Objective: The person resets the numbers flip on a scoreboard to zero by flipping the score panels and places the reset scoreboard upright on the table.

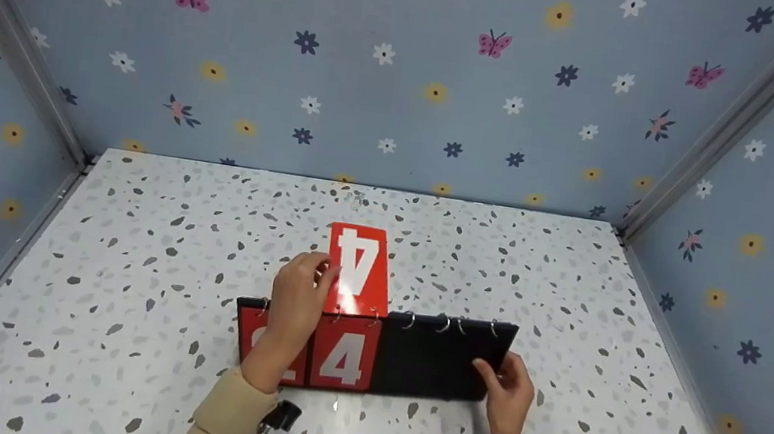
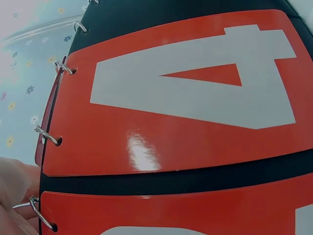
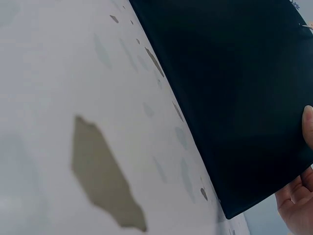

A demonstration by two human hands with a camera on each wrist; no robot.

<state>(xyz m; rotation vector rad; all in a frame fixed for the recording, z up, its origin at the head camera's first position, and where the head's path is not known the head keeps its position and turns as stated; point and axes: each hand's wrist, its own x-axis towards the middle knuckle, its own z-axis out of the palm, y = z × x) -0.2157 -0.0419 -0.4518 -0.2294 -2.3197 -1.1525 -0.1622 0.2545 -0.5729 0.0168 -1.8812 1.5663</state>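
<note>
A black flip scoreboard (image 1: 439, 360) stands on the tabletop, its cards hung from metal rings along the top edge. On its front a red card with a white 4 (image 1: 363, 335) shows fully, while the red card left of it (image 1: 249, 334) is partly behind my left arm. Another red number card (image 1: 379, 299) is turned up over the top, its 4 upside down. My left hand (image 1: 296, 299) pinches that raised card at its left edge. With thumb in front and fingers behind, my right hand (image 1: 513, 394) grips the board's right end; the right wrist view shows this hand (image 3: 298, 205) partly.
The speckled white tabletop (image 1: 128, 226) stretches around the scoreboard. Blue panels with flowers and butterflies (image 1: 400, 120) rise at the back and both sides. Bare rings (image 1: 444, 323) line the board's right half.
</note>
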